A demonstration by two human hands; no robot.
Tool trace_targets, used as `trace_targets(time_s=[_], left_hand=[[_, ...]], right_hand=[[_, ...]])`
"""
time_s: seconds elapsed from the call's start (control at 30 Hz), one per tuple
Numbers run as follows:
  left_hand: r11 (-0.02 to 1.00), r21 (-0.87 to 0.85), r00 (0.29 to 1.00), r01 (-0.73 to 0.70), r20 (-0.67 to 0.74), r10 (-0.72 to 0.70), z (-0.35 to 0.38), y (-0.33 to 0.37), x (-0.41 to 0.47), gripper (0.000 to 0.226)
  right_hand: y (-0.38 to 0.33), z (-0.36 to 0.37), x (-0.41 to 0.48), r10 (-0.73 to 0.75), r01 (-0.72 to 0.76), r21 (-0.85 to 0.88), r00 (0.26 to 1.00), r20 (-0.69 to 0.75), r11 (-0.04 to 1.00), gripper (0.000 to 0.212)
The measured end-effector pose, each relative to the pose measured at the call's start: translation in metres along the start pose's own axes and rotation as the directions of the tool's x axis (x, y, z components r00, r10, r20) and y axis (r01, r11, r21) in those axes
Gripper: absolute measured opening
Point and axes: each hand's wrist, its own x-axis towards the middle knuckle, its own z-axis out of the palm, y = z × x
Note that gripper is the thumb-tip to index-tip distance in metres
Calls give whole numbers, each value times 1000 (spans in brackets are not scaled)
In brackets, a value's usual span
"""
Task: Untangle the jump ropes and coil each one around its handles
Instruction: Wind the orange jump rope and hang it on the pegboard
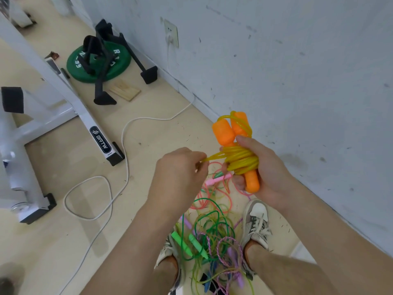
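Fingers of the right hand wrap the orange handles; the left hand pinches the yellow rope just left of them. Looks light, springy, a bit slick, so grip near the coil.

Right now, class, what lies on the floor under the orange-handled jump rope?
A pink handle and pink rope loops, with a tangle of green and purple ropes nearer the shoes. The right hand covers some.

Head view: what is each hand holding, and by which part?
Right hand grips the orange handles around their rope-wrapped middle; left hand pinches a free strand of the yellow rope beside the coil.
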Motion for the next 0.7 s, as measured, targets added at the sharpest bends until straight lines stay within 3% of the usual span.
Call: trace_targets(time_s=[0.1, 0.2, 0.27, 0.3, 0.37, 0.4, 0.53, 0.6, 0.7], left_hand=[[979, 65, 981, -195, -6, 196, 4, 7, -3, 21], [961, -54, 954, -272, -145, 262, 2, 16, -5, 11], [960, -265, 982, -93, -185, 44, -1, 22, -6, 18], [903, -428, 980, 48, -153, -125, -2, 25, -5, 23], [647, -721, 928, 247, -16, -371, -3, 31, -1, 27], [527, -805, 911, 272, 38, -412, -5, 32, 2, 27], [316, -906, 932, 282, 180, -316, -10, 28, 7, 32], [304, -899, 935, 317, 242, -259, -12, 28, 7, 34], [366, -875, 937, 318, 232, -259, -13, 26, 9, 27]], right_hand=[[0, -2, 2, 24, -23, 28, 999, -26, 999, 36], [1, -2, 1, 35, -33, 56, 999, -28, 998, 32], [3, 0, 0, 30, -30, 42, 1000, -2, 999, 33], [4, 1, 0, 27, -27, 25, 1000, 15, 999, 34], [5, 2, 1, 18, -18, 6, 999, 40, 1000, 38], [6, 3, 1, 14, -14, 5, 999, 47, 1000, 38], [6, 3, 1, -5, 4, 17, 999, 52, 1000, 35], [7, 3, 1, -16, 16, -10, 999, 28, 1000, 36], [9, 5, 1, -46, 46, -66, 999, 4, 997, 35]])
